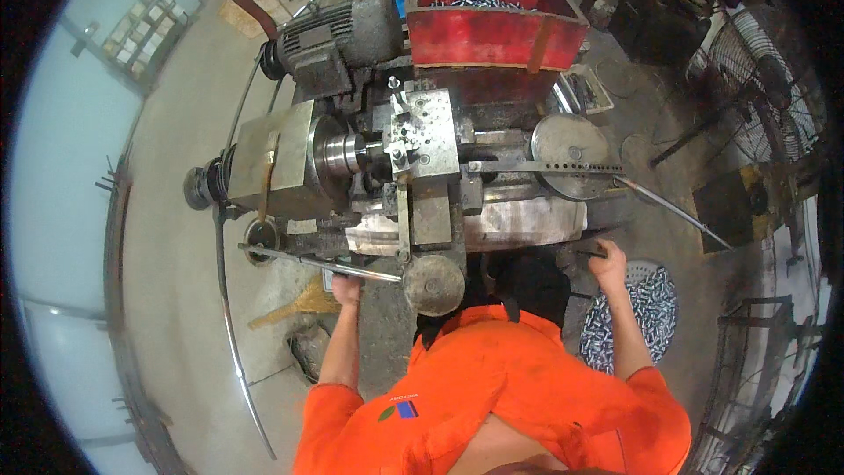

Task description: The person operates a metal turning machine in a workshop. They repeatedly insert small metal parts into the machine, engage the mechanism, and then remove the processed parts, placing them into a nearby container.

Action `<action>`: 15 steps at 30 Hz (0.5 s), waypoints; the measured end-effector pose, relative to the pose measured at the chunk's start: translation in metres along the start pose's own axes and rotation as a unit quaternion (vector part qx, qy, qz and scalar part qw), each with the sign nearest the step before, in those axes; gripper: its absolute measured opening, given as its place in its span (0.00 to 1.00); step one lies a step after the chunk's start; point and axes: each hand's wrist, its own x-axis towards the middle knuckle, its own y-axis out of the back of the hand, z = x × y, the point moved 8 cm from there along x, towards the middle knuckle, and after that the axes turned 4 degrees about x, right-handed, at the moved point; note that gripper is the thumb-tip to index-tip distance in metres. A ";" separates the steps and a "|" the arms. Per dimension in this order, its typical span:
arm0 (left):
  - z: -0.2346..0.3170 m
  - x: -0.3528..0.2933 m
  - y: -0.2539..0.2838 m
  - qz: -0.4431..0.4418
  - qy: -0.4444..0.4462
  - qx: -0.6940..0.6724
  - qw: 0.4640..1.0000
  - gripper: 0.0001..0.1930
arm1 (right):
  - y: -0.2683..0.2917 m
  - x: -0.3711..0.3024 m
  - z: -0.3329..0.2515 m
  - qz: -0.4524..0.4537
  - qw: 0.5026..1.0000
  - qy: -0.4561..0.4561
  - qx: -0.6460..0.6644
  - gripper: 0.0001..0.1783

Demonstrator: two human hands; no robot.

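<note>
A small bench lathe stands in front of me, with a steel headstock (272, 158), a round chuck (338, 154) and a block-shaped tool carriage (435, 132). My left hand (347, 288) is at the near side of the machine, below a long lever rod (343, 266); its fingers are mostly hidden. That rod runs to a round steel disc (433, 285). Over the floor on the right, my right hand (608, 268) is closed, its fingers pinching a thin dark rod (591, 252). A larger disc (571, 154) with a perforated bar (563, 167) sits beyond it.
Behind the lathe are a motor (347, 35) and a red bin (497, 35) of small metal parts. A basket (646, 264) heaped with similar parts stands by my right forearm. A fan (765, 79) is far right; a broom-like brush (303, 301) lies left.
</note>
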 end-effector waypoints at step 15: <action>-0.017 0.018 0.112 -0.299 -0.014 -0.037 0.953 0.25 | -0.007 0.109 -0.287 -0.050 0.934 0.338 0.100 0.24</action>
